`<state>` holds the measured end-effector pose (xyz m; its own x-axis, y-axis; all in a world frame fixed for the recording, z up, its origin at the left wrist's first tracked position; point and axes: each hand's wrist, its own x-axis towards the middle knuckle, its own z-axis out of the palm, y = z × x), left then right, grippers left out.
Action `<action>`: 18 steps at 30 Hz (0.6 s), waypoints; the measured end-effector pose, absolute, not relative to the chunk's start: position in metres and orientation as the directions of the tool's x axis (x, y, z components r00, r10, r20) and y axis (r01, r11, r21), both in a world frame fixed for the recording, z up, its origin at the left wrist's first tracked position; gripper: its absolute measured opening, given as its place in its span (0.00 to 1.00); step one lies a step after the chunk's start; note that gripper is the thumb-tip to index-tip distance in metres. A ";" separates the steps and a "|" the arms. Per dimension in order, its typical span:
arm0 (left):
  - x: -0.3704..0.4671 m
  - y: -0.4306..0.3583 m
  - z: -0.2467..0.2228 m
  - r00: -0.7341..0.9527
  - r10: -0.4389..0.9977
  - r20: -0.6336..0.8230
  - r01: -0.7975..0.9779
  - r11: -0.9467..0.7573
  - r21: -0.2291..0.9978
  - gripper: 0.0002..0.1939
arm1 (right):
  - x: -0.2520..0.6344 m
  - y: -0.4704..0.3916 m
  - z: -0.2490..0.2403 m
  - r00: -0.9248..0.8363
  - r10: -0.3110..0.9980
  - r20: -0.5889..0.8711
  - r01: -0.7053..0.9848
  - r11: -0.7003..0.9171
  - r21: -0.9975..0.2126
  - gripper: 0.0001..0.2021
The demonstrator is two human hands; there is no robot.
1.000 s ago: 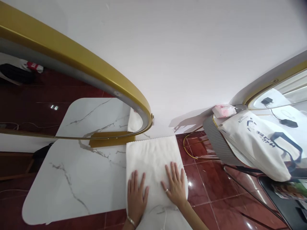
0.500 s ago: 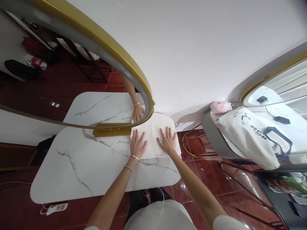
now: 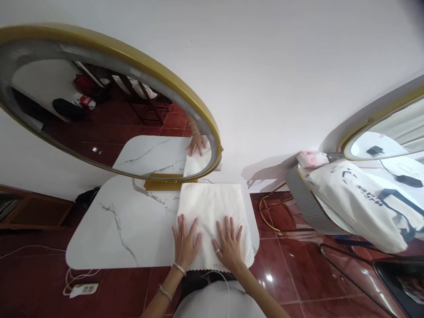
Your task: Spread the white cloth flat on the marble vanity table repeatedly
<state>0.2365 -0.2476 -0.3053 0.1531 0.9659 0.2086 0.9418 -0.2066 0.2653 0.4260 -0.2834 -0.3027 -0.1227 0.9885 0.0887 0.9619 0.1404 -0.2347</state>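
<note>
A white cloth (image 3: 210, 198) with scalloped edges lies flat on the right part of the white marbled table (image 3: 155, 247), its near edge at the table's front edge. On the cloth's near left part rests my left hand (image 3: 186, 243), palm down with fingers spread. My right hand (image 3: 229, 247), a ring on one finger, lies spread on the near right part of the cloth. Neither hand grips anything. Bracelets circle my left wrist.
A gold-framed round mirror (image 3: 185, 86) stands over the back of the table on a gold base (image 3: 162, 183). To the right, a ribbed side table (image 3: 300, 198) bears a white printed bag (image 3: 357, 198) and a pink tissue pack (image 3: 312, 159). A power strip (image 3: 86, 289) lies on the floor.
Both my hands and the cloth have moved toward me, from near the mirror base to the table's front edge. The view has shifted somewhat too.
</note>
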 end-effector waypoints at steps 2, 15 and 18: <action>0.241 -0.221 -0.299 0.185 0.952 0.243 0.922 -0.254 0.292 0.21 | 0.419 -0.282 -0.301 -0.256 0.963 0.089 0.926 0.271 -0.263 0.32; 0.229 -0.116 -0.309 0.260 0.928 0.267 0.891 -0.337 0.304 0.28 | 0.380 -0.277 -0.300 -0.554 0.831 -0.057 0.772 0.487 -0.408 0.46; 0.190 -0.119 -0.309 0.227 0.936 0.268 0.901 -0.306 0.306 0.30 | 0.348 -0.273 -0.294 -0.587 0.805 -0.087 0.746 0.496 -0.445 0.47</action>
